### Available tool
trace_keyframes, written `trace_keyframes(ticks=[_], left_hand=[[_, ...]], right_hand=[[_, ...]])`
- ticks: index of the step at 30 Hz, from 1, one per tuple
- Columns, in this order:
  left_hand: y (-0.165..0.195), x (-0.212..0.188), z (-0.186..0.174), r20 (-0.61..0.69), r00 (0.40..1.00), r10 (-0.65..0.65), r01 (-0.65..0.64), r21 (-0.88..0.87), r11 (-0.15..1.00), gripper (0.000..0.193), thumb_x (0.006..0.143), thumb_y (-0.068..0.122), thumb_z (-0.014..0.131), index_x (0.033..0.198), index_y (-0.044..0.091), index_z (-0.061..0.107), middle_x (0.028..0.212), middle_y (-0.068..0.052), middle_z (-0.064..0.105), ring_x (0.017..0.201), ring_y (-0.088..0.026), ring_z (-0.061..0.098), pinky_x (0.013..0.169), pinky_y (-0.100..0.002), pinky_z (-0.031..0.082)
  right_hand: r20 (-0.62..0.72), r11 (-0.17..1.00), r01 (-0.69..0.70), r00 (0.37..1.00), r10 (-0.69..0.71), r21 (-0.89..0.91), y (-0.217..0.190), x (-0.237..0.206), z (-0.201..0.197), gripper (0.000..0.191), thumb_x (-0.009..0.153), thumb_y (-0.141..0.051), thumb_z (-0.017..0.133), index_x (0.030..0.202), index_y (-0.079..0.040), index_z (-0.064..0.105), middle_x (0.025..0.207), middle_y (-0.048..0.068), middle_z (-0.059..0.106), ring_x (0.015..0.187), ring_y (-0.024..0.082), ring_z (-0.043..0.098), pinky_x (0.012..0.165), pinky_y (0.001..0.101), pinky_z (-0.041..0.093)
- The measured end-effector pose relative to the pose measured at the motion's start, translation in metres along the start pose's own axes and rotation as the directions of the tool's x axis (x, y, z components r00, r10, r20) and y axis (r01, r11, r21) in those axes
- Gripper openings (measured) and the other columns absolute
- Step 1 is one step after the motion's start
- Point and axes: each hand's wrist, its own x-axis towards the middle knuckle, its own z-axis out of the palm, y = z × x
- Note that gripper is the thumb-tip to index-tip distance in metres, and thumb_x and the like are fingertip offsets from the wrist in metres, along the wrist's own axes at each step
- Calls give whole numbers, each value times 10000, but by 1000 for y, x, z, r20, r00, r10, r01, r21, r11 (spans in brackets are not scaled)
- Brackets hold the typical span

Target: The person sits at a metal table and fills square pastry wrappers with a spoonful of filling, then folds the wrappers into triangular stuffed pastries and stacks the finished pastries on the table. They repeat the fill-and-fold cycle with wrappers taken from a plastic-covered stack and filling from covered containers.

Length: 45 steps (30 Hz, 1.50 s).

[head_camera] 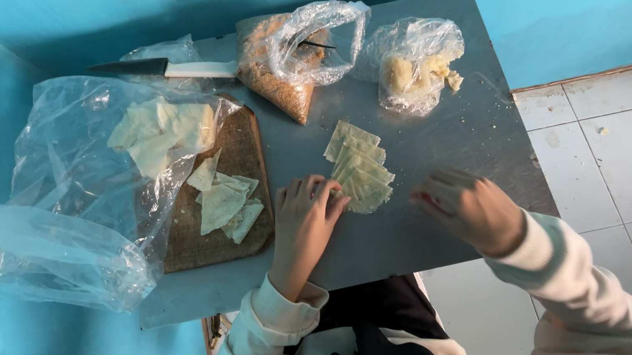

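Observation:
My left hand (305, 220) rests flat on the grey metal table (445, 140), fingertips touching the near edge of a row of overlapping pale square dough wrappers (359, 164). My right hand (466, 207) hovers just right of that row, blurred, fingers curled, nothing visible in it. More loose wrappers (225, 200) lie on a brown wooden cutting board (211, 236) to the left of my left hand.
A large clear plastic bag (73, 190) holding more wrappers sprawls over the board and the table's left edge. At the back lie a white-handled knife (163, 68), a bag of brown crumbs (289, 59) and a bag of yellowish filling (415, 67). Blue walls enclose the left and back; white floor tiles lie right.

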Motion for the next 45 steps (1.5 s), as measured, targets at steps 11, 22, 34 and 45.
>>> trace_keyframes(ticks=[11, 22, 34, 45], left_hand=[[-1, -3, 4, 20, 998, -52, 51, 32, 998, 195, 904, 253, 759, 994, 115, 656, 924, -30, 607, 894, -239, 588, 804, -397, 424], [1, -1, 5, -12, 999, -50, 49, -90, 995, 127, 910, 124, 742, 972, 121, 632, 913, -8, 643, 853, -219, 616, 799, -388, 435], [0, -2, 9, 28, 965, -262, 258, -304, 917, 154, 903, 198, 762, 992, 84, 709, 775, -13, 737, 679, -217, 646, 738, -382, 438], [2, 2, -1, 82, 956, -283, 290, -431, 855, 153, 872, 179, 786, 952, 73, 711, 798, -30, 747, 654, -192, 668, 691, -337, 486]], right_hand=[[-164, 980, 97, 978, -126, -172, -5, 34, 47, 259, 863, -125, 755, 1123, -120, 756, 1058, 41, 665, 954, 237, 627, 859, 390, 525], [-194, 983, -6, 980, -30, -182, -2, 17, 61, 241, 845, -174, 771, 1086, -159, 779, 1054, 19, 690, 973, 228, 651, 840, 395, 530], [-231, 975, -14, 972, -38, -221, 7, 19, 54, 187, 849, -142, 771, 1035, -147, 779, 1051, 24, 703, 988, 246, 662, 823, 401, 510], [-370, 921, -226, 924, 99, -317, 110, 75, 21, 546, 826, -42, 663, 1347, -194, 724, 1269, 115, 514, 1121, 352, 468, 1021, 476, 421]])
